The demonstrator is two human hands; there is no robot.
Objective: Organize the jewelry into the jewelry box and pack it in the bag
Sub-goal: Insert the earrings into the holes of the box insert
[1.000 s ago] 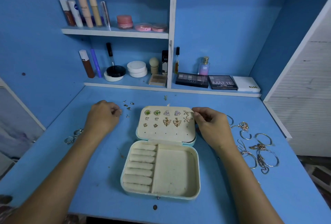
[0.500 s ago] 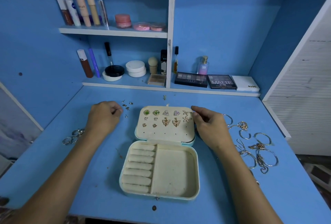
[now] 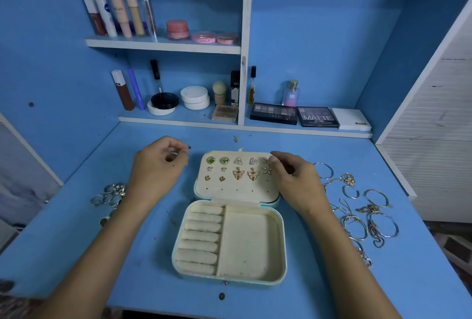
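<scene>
A blue desk [image 3: 319, 280] is filling most of the frame, with blue shelves [image 3: 163, 44] standing across the top and carrying makeup tubes, pots and palettes. Two bare forearms are reaching in from the bottom corners toward the centre.

The jewelry box [image 3: 229, 239] is lying open at the centre of the frame. Its cream tray, at lower centre, is showing a column of padded ring rolls on its left and one plain compartment on its right. The lid [image 3: 237, 191] is lying flat behind the tray, at mid frame, with pairs of earrings [image 3: 238, 173] pinned in rows across its upper part: green stones, triangles, starfish, small hearts and butterflies.

The left hand [image 3: 155, 168] is hovering left of the lid with its fingers curled inward; thumb and forefinger are meeting near a tiny dark piece at the fingertips, though I cannot tell whether anything is being pinched. The right hand [image 3: 293, 178] is sitting over the lid's upper right corner, fingers curled, their tips at the starfish earrings; whether it is gripping one is hidden from me.

A heap of bracelets and chains [image 3: 362, 214] is lying at the right of the frame, and a small cluster of rings [image 3: 109, 193] is lying at the left, near the left wrist.
</scene>
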